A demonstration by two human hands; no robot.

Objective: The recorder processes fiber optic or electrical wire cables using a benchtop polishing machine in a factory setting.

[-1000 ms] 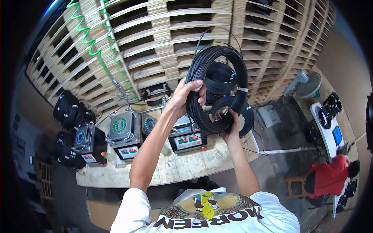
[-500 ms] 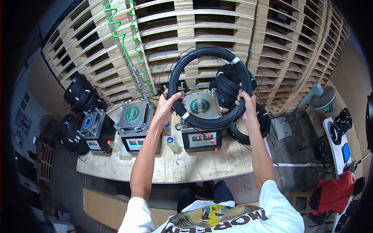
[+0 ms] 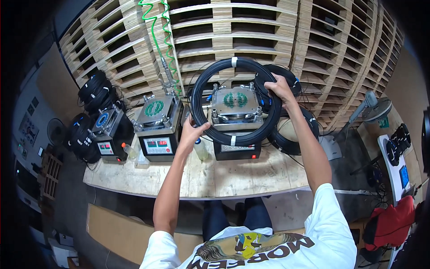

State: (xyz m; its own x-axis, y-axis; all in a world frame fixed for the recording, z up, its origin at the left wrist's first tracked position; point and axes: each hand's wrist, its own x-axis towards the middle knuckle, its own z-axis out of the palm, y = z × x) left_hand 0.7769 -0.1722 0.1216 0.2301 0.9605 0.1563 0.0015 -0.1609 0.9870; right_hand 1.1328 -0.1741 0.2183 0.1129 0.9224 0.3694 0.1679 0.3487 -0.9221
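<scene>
A large coil of black cable (image 3: pixel 197 99), bound with white bands at its top and bottom, is held up in front of me above the workbench. My left hand (image 3: pixel 192 133) grips its lower left side, thumb over the strands. On its upper right side, my right hand (image 3: pixel 280 89) is closed around the cable. Through the ring shows a benchtop machine (image 3: pixel 236 115) with a square metal top plate carrying green round parts. The coil's lower edge hides part of that machine's front panel.
Two similar machines (image 3: pixel 156 130) (image 3: pixel 106 134) stand to the left on the wooden workbench (image 3: pixel 192 181). Small bottles (image 3: pixel 201 150) (image 3: pixel 130 151) sit between them. More black coils (image 3: pixel 309 123) lie at the right, others (image 3: pixel 94 92) at far left. Wooden pallets (image 3: pixel 251 27) rise behind; a fan (image 3: pixel 376 112) stands right.
The coil has turned counter-clockwise, its white bands moving from upper right and lower left to top and bottom. My right hand sits higher on it, my left hand slightly lower.
</scene>
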